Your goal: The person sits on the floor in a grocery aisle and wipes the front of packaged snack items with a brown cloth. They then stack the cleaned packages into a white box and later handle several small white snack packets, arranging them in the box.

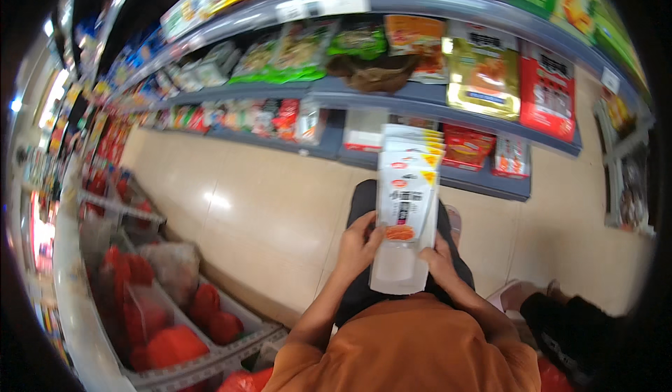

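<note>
Both my hands hold a fanned stack of white snack packets [401,203] in front of my torso. My left hand [362,242] grips the left edge, its thumb on the front. On the right edge lies my right hand [441,261], thumb forward. The packets bear writing, a picture of orange-red food and yellow corners; the lower part of the front one is plain pale. Beyond their top end is a low shelf with a red packet [467,145] and a small red-and-white box [511,156]. Above stand a gold packet [483,72] and a red packet [547,93].
Grey shelving [315,90] with bagged food curves across the front. At the left stand white plastic crates [210,355] holding red bags [176,347]. Another person's foot and dark-clothed leg [567,324] are close on the right. Tiled floor [252,219] runs between shelf and crates.
</note>
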A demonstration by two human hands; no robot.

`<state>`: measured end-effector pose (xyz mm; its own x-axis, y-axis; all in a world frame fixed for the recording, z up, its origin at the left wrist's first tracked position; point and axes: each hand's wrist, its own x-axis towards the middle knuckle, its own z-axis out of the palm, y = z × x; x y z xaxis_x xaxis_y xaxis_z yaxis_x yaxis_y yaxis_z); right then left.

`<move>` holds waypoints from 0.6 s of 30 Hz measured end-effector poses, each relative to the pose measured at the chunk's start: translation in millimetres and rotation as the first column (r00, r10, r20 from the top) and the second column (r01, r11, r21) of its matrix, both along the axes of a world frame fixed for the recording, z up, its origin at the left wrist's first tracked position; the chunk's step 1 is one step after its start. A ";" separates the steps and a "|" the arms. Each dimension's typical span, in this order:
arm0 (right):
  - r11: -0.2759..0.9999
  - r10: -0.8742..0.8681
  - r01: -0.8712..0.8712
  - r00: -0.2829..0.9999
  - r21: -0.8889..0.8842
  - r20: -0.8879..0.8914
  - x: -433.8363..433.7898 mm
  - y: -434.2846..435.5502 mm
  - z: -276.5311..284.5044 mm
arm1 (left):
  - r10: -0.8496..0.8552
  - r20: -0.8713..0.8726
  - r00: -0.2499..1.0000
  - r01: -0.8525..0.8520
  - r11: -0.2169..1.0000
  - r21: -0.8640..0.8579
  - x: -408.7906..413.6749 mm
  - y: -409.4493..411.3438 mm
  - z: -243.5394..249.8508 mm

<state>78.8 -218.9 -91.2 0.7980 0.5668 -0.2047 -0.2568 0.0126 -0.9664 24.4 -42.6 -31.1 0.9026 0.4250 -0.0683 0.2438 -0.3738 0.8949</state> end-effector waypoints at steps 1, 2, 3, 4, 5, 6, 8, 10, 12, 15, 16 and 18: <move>0.996 0.040 -0.032 0.994 -0.087 0.102 -2.4 -0.3 -2.3 | 0.016 -0.055 0.998 -0.012 0.998 0.064 -5.6 0.4 3.4; 1.000 -0.028 0.028 0.999 0.003 0.018 -6.2 -0.7 -6.1 | 0.010 -0.009 1.000 -0.008 0.984 0.178 -10.5 -0.6 -3.1; 0.993 -0.084 0.090 0.994 0.080 -0.072 -7.0 0.0 -6.6 | 0.001 0.034 0.999 -0.011 0.957 0.289 -12.9 -2.3 -10.4; 0.993 -0.070 0.076 0.995 0.087 -0.075 -6.0 -0.6 2.2 | -0.024 0.087 0.996 -0.005 0.946 0.325 -14.6 -5.0 -16.2; 0.993 -0.062 0.069 0.995 0.092 -0.081 -5.6 -3.2 13.5 | -0.059 0.133 0.989 0.007 0.932 0.361 -16.5 -7.3 -22.4; 0.996 -0.062 0.066 0.996 0.061 -0.065 -7.6 -5.1 21.3 | -0.060 0.128 0.990 0.010 0.932 0.363 -18.2 -9.5 -23.9; 0.999 -0.052 0.052 0.998 -0.010 0.020 -8.1 -8.9 19.1 | -0.063 0.127 0.990 0.015 0.938 0.347 -21.3 -10.1 -17.6; 0.996 -0.013 0.027 0.988 -0.086 0.157 -11.0 -6.4 29.4 | -0.040 0.181 0.983 -0.021 0.946 0.324 -28.2 -11.6 -18.6; 0.985 0.056 -0.010 0.962 -0.170 0.267 -11.5 -7.1 38.7 | -0.037 0.221 0.975 -0.037 0.946 0.322 -33.0 -11.0 -22.4; 0.989 0.027 0.009 0.970 -0.145 0.242 -13.3 -4.8 39.4 | -0.040 0.217 0.975 -0.038 0.938 0.344 -39.2 -10.7 -20.5; 0.991 0.027 0.007 0.970 -0.137 0.243 -12.9 -5.5 36.3 | -0.050 0.218 0.975 -0.029 0.938 0.345 -40.4 -10.3 -17.6; 0.992 0.024 0.006 0.970 -0.123 0.240 -11.6 -9.5 27.6 | -0.024 0.237 0.971 -0.060 0.938 0.341 -39.2 -11.1 -22.6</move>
<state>67.3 -228.4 -63.6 0.8272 0.5569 -0.0748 -0.0159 -0.1099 -0.9938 -14.8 -53.8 -53.6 0.8667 0.4008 0.2969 0.0526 -0.6654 0.7446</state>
